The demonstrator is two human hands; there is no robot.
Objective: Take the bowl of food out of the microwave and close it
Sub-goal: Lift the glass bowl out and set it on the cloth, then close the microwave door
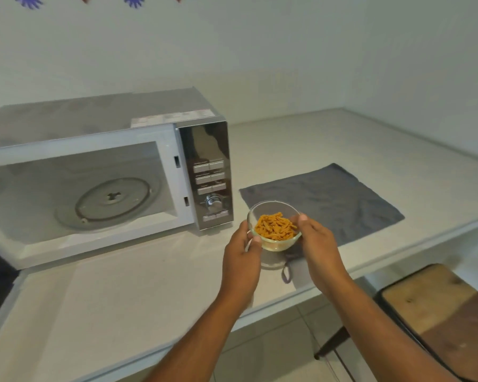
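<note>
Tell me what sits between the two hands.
In the head view, a glass bowl of orange food strips sits between the left hand and right hand, gripped on both sides above the counter.

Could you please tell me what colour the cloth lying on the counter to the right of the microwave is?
The cloth is dark grey, seen clearly in the head view.

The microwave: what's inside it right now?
Only the round glass turntable inside the microwave; the bowl is already out. The left part of the inside is out of view.
</note>
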